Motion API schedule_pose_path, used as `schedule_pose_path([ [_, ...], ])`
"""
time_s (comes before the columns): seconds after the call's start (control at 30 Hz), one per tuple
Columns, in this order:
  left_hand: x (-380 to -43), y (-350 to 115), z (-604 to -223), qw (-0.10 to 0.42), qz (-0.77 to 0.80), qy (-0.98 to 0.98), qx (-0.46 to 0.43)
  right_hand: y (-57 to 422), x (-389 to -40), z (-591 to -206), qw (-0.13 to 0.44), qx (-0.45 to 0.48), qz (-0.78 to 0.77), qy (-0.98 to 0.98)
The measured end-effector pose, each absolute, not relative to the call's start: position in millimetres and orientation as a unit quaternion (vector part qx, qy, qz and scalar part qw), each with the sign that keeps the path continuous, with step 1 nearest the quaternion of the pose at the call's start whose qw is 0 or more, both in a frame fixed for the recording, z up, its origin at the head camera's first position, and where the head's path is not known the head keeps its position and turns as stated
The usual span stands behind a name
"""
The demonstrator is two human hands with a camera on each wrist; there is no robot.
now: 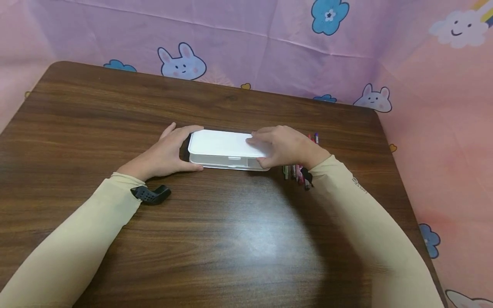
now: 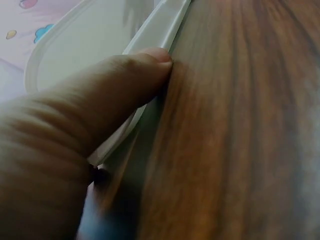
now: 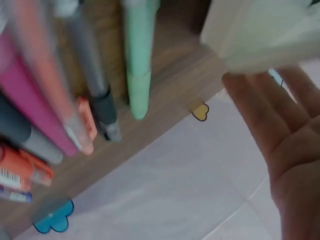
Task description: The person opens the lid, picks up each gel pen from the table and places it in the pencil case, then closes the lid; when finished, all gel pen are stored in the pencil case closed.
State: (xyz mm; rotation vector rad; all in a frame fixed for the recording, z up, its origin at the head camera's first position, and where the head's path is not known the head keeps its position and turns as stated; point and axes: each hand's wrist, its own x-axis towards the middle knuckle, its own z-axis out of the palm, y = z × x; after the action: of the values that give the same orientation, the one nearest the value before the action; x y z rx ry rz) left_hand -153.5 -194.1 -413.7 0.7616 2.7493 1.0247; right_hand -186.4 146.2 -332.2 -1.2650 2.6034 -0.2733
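Observation:
A white box-shaped pencil case [image 1: 223,143] with a small front clasp lies lengthwise on the table; its lid is down. My left hand [image 1: 165,152] holds its left end, thumb along the front and fingers at the back edge. Across the right end, my right hand [image 1: 286,145] grips the case, with the thumb at the front and fingers over the lid. The left wrist view shows the thumb [image 2: 125,80] pressed along the case's edge. In the right wrist view, fingertips touch the case [image 3: 270,57]. The contents cannot be made out.
Several pens [image 1: 295,172] lie side by side under and beside my right wrist, among them a mint green pen [image 3: 139,65]. The brown wooden table [image 1: 185,256] meets a patterned cloth [image 1: 246,38] at the back and right. A black strap [image 1: 152,195] is on my left wrist.

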Motion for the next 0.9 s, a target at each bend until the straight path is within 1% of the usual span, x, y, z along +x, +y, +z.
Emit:
schedule_pose_path([
  [0.17, -154, -195, -415, 0.055, 0.337, 0.905, 0.253, 149, -184, -332, 0.128, -0.427, -0.103, 0.889],
  [0.53, -153, -198, -415, 0.060, 0.328, 0.907, 0.257, 152, -182, -338, 0.125, -0.407, -0.138, 0.894],
  [0.77, -152, -197, -414, 0.070, 0.331, 0.912, 0.233, 163, -187, -336, 0.137, -0.385, -0.228, 0.884],
  [0.9, -152, -196, -413, 0.063, 0.329, 0.915, 0.224, 170, -190, -333, 0.142, -0.363, -0.279, 0.877],
])
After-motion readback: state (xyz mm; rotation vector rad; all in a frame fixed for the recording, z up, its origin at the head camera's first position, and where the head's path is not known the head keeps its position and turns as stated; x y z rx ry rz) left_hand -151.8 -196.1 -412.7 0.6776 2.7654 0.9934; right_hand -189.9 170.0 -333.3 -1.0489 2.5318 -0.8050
